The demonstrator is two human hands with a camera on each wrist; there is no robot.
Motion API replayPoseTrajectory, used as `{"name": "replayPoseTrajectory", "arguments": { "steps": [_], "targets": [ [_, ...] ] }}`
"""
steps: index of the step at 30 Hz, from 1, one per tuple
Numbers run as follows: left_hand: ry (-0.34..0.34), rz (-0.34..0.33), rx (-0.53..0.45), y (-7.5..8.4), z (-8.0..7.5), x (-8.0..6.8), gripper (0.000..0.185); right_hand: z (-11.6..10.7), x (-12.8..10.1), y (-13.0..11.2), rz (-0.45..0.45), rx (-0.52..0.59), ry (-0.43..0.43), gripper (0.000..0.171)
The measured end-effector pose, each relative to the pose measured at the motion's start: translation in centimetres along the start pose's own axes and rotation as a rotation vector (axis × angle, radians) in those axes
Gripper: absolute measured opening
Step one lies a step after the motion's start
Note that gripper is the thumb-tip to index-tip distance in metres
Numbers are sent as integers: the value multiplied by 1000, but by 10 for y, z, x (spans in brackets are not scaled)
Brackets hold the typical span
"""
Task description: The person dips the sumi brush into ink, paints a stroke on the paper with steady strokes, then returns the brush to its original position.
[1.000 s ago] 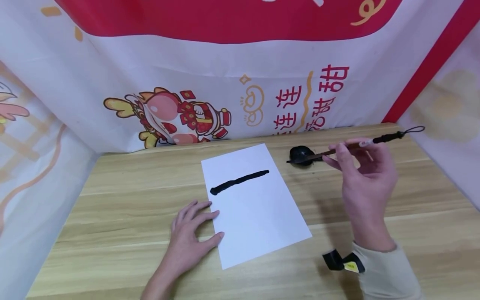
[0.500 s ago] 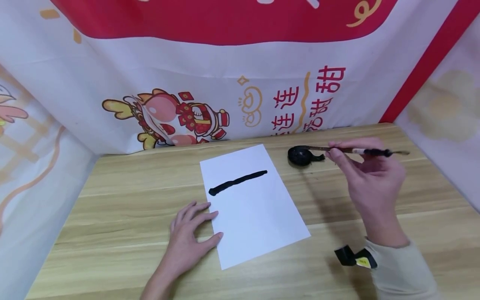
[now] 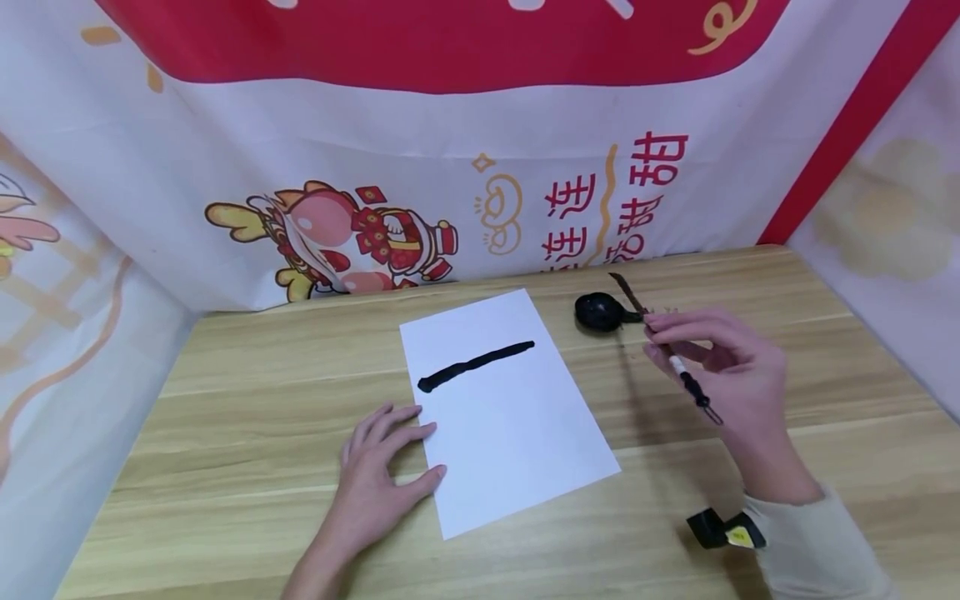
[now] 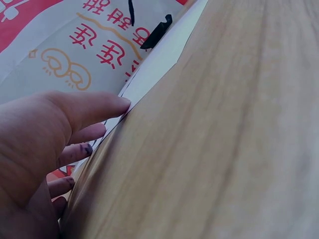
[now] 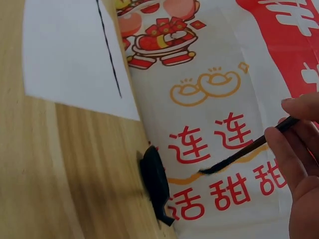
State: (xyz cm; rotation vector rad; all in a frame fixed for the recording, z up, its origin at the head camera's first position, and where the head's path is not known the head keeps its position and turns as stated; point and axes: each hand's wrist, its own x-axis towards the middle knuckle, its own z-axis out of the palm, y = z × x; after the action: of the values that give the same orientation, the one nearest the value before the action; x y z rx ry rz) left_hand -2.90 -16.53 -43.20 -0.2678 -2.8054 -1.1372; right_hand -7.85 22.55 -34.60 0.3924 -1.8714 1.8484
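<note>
My right hand [image 3: 731,367] pinches a dark calligraphy brush [image 3: 660,342] between thumb and fingers. In the right wrist view the brush [image 5: 244,150] has a black tip, held in the air clear of the table. Close to that hand, at the back of the table, sits a small black ink dish [image 3: 598,312] with a short handle. Fingertips of my left hand [image 3: 382,475] rest on the left edge of a white sheet of paper [image 3: 517,433]. Across the sheet's upper part runs one thick black ink stroke [image 3: 476,365].
Everything lies on a wood-grain table [image 3: 247,467]. A printed cloth backdrop [image 3: 420,125] with red lettering and a cartoon figure stands along its back edge, and side cloths [image 3: 885,200] border it left and right. A black strap [image 3: 723,531] is on the right sleeve.
The brush has swung round from lying leftward over the ink dish to pointing up and away, lifted off the dish. The right hand has shifted slightly; the left hand and paper stay put.
</note>
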Motion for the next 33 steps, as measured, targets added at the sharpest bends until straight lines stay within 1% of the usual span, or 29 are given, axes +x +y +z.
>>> {"name": "replayPoseTrajectory", "arguments": {
  "steps": [1,3,6,7,8,10,12,15,17,19,22,24,26,30,33],
  "targets": [
    [1,2,1,0,0,0,51,-2,-1,0,15,-26,-7,13],
    [4,6,4,0,0,0,51,-5,-3,0,25,-117,-29,15],
    [13,14,7,0,0,0,51,-9,-5,0,34,-153,-50,25],
    [16,18,9,0,0,0,51,-9,-6,1,25,-172,-57,27],
    [19,20,10,0,0,0,51,-10,-6,3,11,-160,-66,25],
    [24,24,11,0,0,0,51,-11,-7,5,16,-149,-80,17],
    [25,23,13,0,0,0,51,-13,-9,8,18,-192,-101,12],
    [22,18,15,1,-1,0,50,-19,-12,14,27,-233,-149,20],
    [18,14,17,1,-1,0,51,-24,-15,20,25,-192,-194,25],
    [17,14,17,1,-1,0,51,-28,-17,25,30,-185,-235,28],
    [19,17,17,1,-2,0,51,-31,-21,31,87,-258,-283,32],
    [20,17,14,1,-1,0,51,-31,-24,34,134,-356,-320,31],
    [18,16,13,1,-1,0,51,-31,-25,38,184,-411,-358,30],
    [12,14,12,1,1,-1,51,-30,-27,43,258,-483,-424,24],
    [16,18,12,1,2,-1,51,-30,-28,45,298,-500,-453,20]
  ]
}}
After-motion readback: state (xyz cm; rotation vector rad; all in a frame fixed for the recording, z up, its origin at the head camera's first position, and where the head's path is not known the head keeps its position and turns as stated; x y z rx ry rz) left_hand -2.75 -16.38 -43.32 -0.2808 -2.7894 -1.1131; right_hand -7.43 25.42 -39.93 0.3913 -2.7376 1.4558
